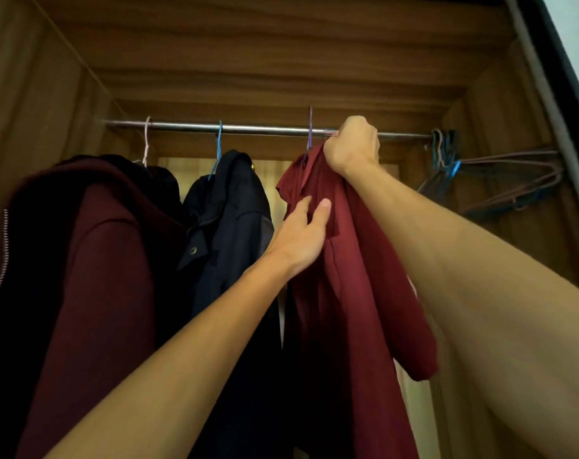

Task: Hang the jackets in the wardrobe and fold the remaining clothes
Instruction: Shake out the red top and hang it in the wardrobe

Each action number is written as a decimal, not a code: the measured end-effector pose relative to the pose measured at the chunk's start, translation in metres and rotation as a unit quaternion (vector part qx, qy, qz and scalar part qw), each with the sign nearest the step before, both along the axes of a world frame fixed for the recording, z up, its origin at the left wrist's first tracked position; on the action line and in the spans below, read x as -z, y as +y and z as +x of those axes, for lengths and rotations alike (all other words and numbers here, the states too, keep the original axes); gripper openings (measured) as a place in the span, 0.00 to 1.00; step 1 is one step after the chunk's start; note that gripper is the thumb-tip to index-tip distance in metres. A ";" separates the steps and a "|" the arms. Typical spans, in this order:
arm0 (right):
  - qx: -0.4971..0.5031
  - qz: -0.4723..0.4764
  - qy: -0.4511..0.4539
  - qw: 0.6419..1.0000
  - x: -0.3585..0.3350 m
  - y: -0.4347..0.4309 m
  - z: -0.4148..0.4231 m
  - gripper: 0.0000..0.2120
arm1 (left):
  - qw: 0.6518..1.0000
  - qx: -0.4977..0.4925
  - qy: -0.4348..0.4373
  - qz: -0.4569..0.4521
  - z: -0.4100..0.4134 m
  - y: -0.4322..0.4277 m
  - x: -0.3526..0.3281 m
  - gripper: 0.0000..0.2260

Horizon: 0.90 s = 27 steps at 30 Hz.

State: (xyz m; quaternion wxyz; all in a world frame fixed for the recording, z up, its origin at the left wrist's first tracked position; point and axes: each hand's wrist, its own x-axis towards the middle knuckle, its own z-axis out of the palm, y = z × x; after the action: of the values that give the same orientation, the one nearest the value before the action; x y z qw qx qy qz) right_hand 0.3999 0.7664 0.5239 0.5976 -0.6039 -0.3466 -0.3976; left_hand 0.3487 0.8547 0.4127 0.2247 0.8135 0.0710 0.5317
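Note:
A red garment (354, 276) hangs from a purple hanger (309, 134) on the metal rail (248, 129) inside the wooden wardrobe. My right hand (352, 145) is raised to the rail and grips the garment's top by the hanger. My left hand (301, 236) rests with straight fingers against the garment's collar area. To the left hang a dark navy jacket (228, 226) on a blue hanger (218, 144) and a maroon zip hoodie (93, 276) on a pale pink hanger (146, 140).
Several bare hangers (473, 180) are bunched at the rail's right end, against the wardrobe's right wall (500, 111). The left wall (33, 111) stands close beside the hoodie. A strip of open rail lies between my right hand and the bare hangers.

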 end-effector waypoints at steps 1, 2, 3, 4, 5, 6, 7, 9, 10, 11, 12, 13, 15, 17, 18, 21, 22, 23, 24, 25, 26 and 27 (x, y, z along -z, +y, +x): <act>-0.001 -0.010 0.005 1.000 -0.001 0.005 0.003 0.13 | 1.000 -0.008 0.007 0.008 -0.002 0.003 0.002 0.28; -0.004 -0.019 0.015 1.000 -0.002 0.009 0.007 0.14 | 1.000 -0.018 0.015 0.016 -0.003 0.007 0.004 0.27; -0.006 -0.026 0.028 0.999 -0.002 0.012 0.011 0.14 | 0.999 -0.028 0.022 0.022 -0.005 0.011 0.006 0.27; -0.008 -0.033 0.037 0.999 -0.001 0.015 0.015 0.15 | 0.998 -0.039 0.029 0.028 -0.006 0.015 0.007 0.27; -0.012 -0.041 0.042 0.998 0.001 0.018 0.018 0.15 | 0.998 -0.049 0.033 0.033 -0.006 0.019 0.009 0.27; -0.017 -0.048 0.041 0.998 0.004 0.022 0.021 0.14 | 0.997 -0.054 0.035 0.037 -0.006 0.022 0.011 0.27; -0.022 -0.051 0.037 0.998 0.007 0.025 0.022 0.13 | 0.997 -0.057 0.035 0.036 -0.006 0.024 0.013 0.26; -0.031 -0.045 0.029 0.998 0.013 0.030 0.023 0.12 | 0.997 -0.058 0.038 0.031 -0.006 0.027 0.020 0.25; -0.037 -0.040 0.028 0.998 0.015 0.031 0.024 0.13 | 0.997 -0.056 0.042 0.028 -0.005 0.027 0.024 0.25; -0.043 -0.037 0.028 0.998 0.017 0.031 0.024 0.14 | 0.997 -0.052 0.045 0.026 -0.004 0.026 0.028 0.25; -0.048 -0.034 0.031 0.998 0.020 0.031 0.023 0.15 | 0.997 -0.047 0.050 0.025 -0.003 0.025 0.032 0.24; -0.050 -0.033 0.034 0.998 0.024 0.029 0.022 0.15 | 0.997 -0.042 0.058 0.024 -0.002 0.023 0.036 0.24; -0.036 -0.035 0.031 0.998 0.034 0.025 0.019 0.16 | 0.996 -0.030 0.073 0.030 0.001 0.018 0.043 0.25; -0.006 -0.046 0.006 0.999 0.050 0.019 0.014 0.17 | 0.995 -0.024 0.086 0.047 0.000 0.014 0.051 0.24; 0.008 -0.057 -0.010 0.998 0.058 0.015 0.012 0.17 | 0.994 -0.025 0.091 0.058 -0.002 0.012 0.055 0.24; 0.051 -0.096 -0.031 0.994 0.084 0.000 0.007 0.19 | 0.989 -0.028 0.111 0.096 -0.013 0.008 0.067 0.26; 0.066 -0.102 -0.026 0.992 0.094 -0.009 0.005 0.20 | 0.987 -0.021 0.119 0.104 -0.018 0.005 0.072 0.26; 0.078 -0.104 -0.021 0.991 0.105 -0.018 0.003 0.20 | 0.986 -0.010 0.126 0.108 -0.022 0.001 0.078 0.27; 0.092 -0.105 -0.020 0.990 0.119 -0.027 -0.001 0.20 | 0.986 0.002 0.129 0.109 -0.027 -0.003 0.084 0.27; 0.105 -0.107 -0.023 0.988 0.133 -0.037 -0.006 0.18 | 0.986 0.012 0.127 0.108 -0.033 -0.009 0.091 0.27; 0.118 -0.116 -0.027 0.986 0.149 -0.048 -0.012 0.17 | 0.987 0.015 0.115 0.109 -0.039 -0.015 0.097 0.27; 0.130 -0.132 -0.031 0.982 0.165 -0.059 -0.018 0.15 | 0.990 0.012 0.092 0.110 -0.045 -0.022 0.104 0.26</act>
State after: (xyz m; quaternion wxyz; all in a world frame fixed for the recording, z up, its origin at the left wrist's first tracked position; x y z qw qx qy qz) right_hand 0.3815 0.7073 0.3586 0.4448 -0.7045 -0.3332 -0.4414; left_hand 0.3040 0.8324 0.3089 0.1327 0.8795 0.0228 0.4565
